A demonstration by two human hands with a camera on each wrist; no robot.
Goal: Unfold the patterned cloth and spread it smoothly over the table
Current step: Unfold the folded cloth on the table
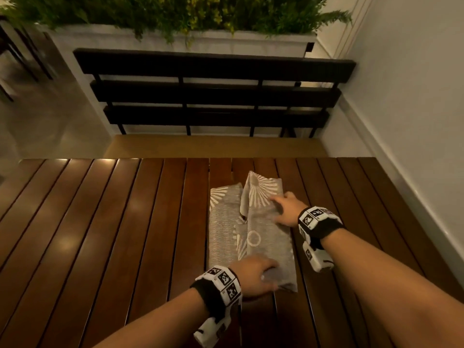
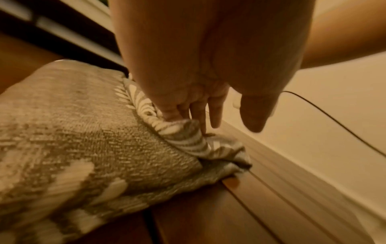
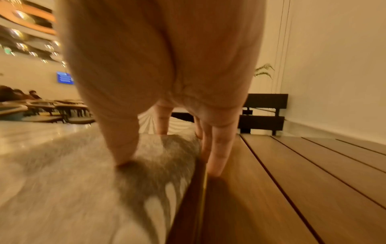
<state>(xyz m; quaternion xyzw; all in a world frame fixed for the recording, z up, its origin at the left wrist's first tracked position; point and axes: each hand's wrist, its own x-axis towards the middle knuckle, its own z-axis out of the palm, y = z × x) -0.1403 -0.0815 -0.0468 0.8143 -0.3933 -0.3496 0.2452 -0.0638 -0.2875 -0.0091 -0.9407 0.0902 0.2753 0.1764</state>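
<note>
Left hand (image 1: pixel 253 275) pinches the patterned cloth (image 1: pixel 251 232) at its near corner; right hand (image 1: pixel 288 209) grip unclear. Lifting several layers risks bunching.

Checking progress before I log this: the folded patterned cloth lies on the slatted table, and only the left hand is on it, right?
Not quite: in the head view both the left hand and the right hand are on the folded patterned cloth, which lies on the slatted table.

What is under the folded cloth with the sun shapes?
The patterned cloth lies on the brown slatted table. Both hands are on it, left hand near, right hand farther. Anything tucked between its folds is covered and cannot be seen.
</note>
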